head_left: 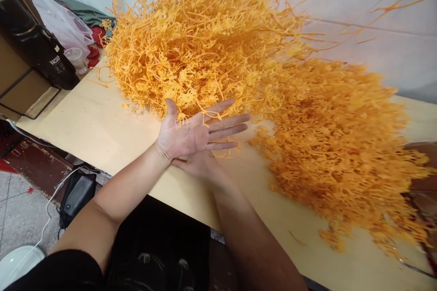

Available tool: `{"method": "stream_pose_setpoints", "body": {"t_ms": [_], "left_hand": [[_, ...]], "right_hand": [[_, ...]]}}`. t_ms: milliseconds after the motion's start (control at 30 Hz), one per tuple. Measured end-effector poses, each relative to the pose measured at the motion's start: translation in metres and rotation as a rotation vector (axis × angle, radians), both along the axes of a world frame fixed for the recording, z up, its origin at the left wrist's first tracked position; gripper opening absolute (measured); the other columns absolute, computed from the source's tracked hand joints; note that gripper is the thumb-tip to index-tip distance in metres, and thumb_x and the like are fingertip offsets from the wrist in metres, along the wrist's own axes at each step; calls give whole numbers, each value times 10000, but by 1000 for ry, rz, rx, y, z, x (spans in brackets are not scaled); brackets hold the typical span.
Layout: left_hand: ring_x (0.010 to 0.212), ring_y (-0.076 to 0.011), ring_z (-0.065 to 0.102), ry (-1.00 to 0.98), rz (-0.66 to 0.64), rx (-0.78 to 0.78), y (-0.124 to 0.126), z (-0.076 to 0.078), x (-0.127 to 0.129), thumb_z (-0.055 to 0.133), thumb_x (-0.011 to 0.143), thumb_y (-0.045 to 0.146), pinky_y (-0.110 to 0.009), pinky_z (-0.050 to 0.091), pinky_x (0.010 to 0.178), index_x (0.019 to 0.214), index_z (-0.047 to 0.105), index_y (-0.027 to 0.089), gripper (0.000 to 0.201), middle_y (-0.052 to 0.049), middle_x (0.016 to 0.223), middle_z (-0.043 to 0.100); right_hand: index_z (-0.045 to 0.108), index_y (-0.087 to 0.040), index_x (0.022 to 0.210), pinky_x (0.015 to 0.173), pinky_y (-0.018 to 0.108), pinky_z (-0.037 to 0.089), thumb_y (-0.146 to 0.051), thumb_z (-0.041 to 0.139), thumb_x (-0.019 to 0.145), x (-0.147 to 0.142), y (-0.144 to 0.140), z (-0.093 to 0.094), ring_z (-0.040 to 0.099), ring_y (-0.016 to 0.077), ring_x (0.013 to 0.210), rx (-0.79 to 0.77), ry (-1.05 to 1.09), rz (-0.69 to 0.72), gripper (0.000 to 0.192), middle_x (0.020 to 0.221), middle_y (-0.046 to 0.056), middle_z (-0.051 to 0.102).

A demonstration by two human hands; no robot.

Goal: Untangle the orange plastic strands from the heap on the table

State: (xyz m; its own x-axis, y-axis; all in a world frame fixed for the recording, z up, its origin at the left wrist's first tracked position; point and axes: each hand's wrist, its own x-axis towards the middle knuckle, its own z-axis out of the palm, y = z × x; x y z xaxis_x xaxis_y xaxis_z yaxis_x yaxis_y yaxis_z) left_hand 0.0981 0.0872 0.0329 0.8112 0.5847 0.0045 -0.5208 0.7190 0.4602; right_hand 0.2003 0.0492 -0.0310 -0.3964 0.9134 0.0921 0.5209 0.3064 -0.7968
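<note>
I see my left hand (198,132) lying palm up over the pale wooden table (95,122), fingers spread flat and pointing to the right, clamped on nothing. A few loose orange strands lie across its fingers (228,125) and palm. My right hand (196,163) sits directly beneath the left one, almost wholly hidden by it; only its heel and wrist show, so I cannot tell whether its fingers are spread or curled. The two hands are together, one stacked on the other, with the forearms crossing toward me from the near edge of the table.

The fingertips of the left hand touch the near edge of the big heap of orange strands (211,45), which is thin, tangled and branching and rises high against the white tiled wall (358,4). A second heap (341,145) of the same stuff spreads to the right, blurred, running toward the near right edge of the table. Between the two heaps, just past my fingertips, a bare patch of table shows.

At the far left stands a black machine (37,47), with a clear plastic bag (59,22) and some red bits (94,52) behind it. On the floor at lower left are a small black box (77,195) with a white cable (51,200).
</note>
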Motion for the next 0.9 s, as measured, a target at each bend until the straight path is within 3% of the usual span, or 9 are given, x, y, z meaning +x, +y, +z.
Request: {"method": "stream_pose_setpoints", "body": {"t_ms": [100,233,333,400,600,733,800,900], "left_hand": [[1292,-311,330,10,14,10,1,-1,0,107,643,815,-474,317,978,1281,417,199,940,-148,1305,462],[1264,-321,371,34,61,4,6,-5,-1,105,657,805,-465,336,965,1228,478,156,942,-174,1232,522],[1206,-296,452,74,91,-31,12,-10,-1,127,724,744,-437,359,952,1219,487,146,855,-170,1147,584],[1146,-270,511,106,103,-50,18,-16,-2,169,781,675,-406,382,931,1209,497,143,758,-159,1092,618],[837,-155,638,202,104,30,33,-41,1,334,867,436,-262,434,768,1008,616,159,419,-82,864,681],[748,-109,629,250,102,92,39,-53,8,406,861,374,-219,417,688,831,631,146,321,-50,800,678],[740,-100,625,265,105,123,40,-56,11,430,852,383,-210,409,671,795,623,140,315,-42,785,673],[731,-95,618,294,102,175,41,-57,15,468,824,425,-203,395,647,784,614,143,321,-29,767,666]], "right_hand": [[373,-232,1314,1010,580,249,-310,573,733,-7,-2,-2,216,354,1326,84,-85,-49,619,1404,124,339],[479,-216,1198,956,514,344,-261,566,724,-2,-3,5,350,332,1245,149,-60,-14,483,1242,120,504],[575,-187,909,752,404,448,-235,545,725,8,-4,18,548,255,913,42,-104,45,193,899,86,604],[543,-174,756,630,330,438,-197,494,741,14,-5,27,536,174,704,-48,-141,58,56,746,48,568],[504,-168,807,506,237,433,-216,423,819,30,-12,49,510,88,524,-333,109,99,95,617,-6,514],[541,-166,838,464,222,441,-317,471,830,53,-31,74,499,76,512,-305,250,141,167,667,13,524],[565,-181,846,444,217,432,-340,518,808,74,-41,88,501,81,520,-197,244,22,170,697,26,539],[593,-214,859,461,239,423,-335,554,791,116,-46,97,508,113,536,15,144,-353,145,628,25,539]]}}
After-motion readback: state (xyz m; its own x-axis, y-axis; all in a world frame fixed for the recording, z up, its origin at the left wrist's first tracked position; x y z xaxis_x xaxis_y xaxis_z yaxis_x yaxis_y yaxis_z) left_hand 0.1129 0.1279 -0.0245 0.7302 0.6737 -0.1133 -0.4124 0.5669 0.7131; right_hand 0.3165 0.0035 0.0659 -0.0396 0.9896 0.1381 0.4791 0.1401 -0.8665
